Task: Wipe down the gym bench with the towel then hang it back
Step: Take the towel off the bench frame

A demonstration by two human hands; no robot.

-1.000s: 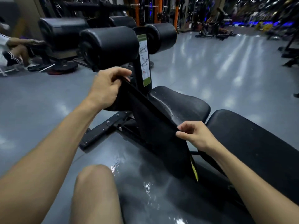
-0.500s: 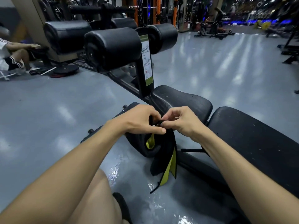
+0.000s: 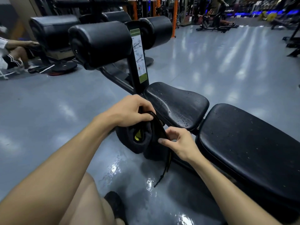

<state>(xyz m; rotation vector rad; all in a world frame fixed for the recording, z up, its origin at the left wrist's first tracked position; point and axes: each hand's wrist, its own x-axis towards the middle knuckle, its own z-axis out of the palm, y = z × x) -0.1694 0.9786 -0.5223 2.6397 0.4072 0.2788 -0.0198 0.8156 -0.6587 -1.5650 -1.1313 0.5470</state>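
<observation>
Folding the dark towel [image 3: 146, 140] into a compact pad looked like the step in hand, best done with edges kept matched. The left hand [image 3: 129, 111] pinched its upper fold closed; the right hand [image 3: 177, 142] clamped the lower edge. It hung at frame centre, just beside the seat pad [image 3: 177, 104], soft and limp with yellow trim. The vinyl pad showed beaded droplets.
</observation>
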